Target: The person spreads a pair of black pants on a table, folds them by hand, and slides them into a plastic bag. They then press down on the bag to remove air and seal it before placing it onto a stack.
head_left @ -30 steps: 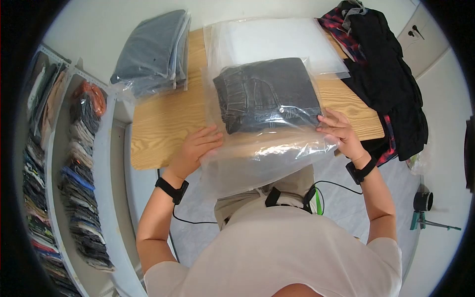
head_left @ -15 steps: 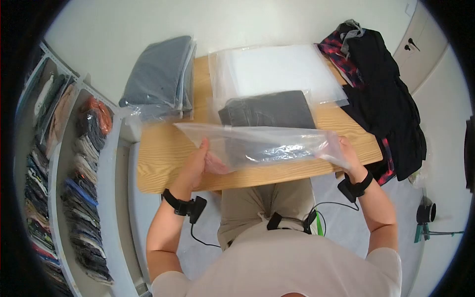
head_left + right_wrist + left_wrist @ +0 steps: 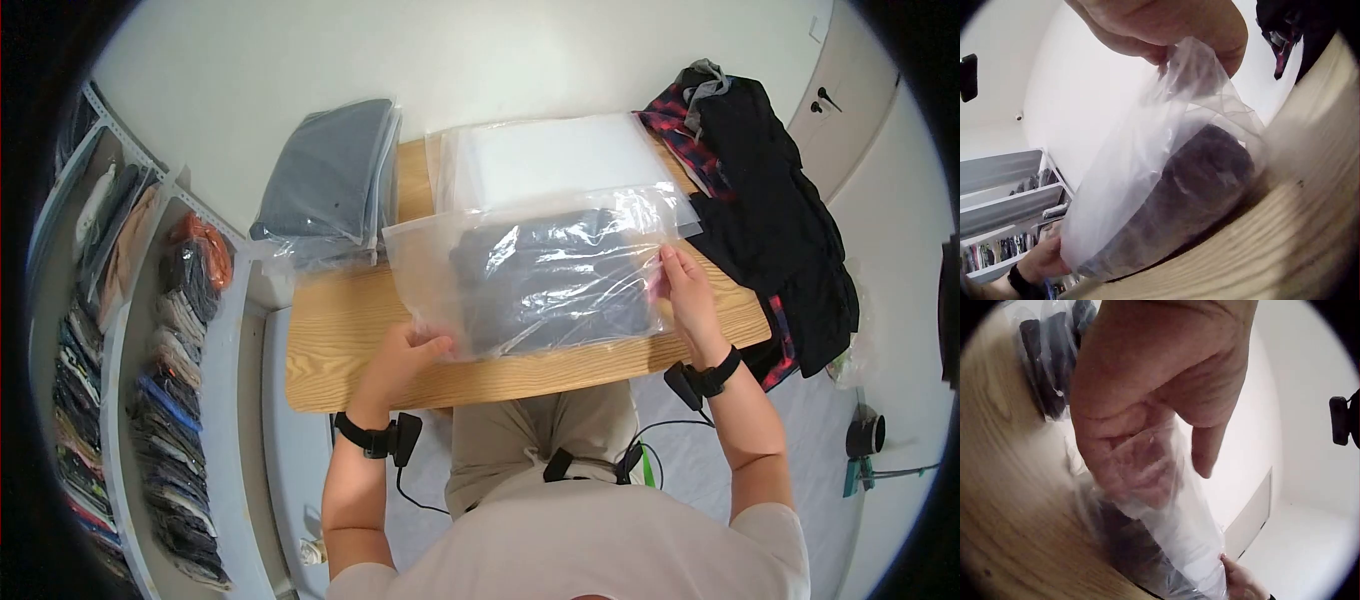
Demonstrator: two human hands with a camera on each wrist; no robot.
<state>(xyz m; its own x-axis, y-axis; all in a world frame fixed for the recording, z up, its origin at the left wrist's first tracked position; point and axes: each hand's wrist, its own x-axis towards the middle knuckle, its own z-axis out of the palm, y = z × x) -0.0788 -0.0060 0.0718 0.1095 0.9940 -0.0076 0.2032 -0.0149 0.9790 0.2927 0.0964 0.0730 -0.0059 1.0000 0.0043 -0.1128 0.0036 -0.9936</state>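
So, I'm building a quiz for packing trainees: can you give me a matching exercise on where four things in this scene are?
Things:
1. bagged jeans
2. grey bagged stack
3. empty clear bags
4. dark clothes pile

Places:
a. far-left corner of the table
b. draped over the right end
c. gripped by left hand and right hand
d. lying flat, behind the held bag

Pairs: 1-c, 2-a, 3-d, 4-b.

We note a light wooden table point(image 3: 330, 340) with plain grain showing. On its far left corner sits a stack of grey garments in clear bags point(image 3: 325, 175). Along the far side lies a flat pile of empty clear plastic bags point(image 3: 550, 160). Just in front, partly overlapping that pile, rests a clear plastic bag of folded dark jeans point(image 3: 550, 270). A heap of black clothing with a red plaid shirt point(image 3: 770, 210) covers the right end.
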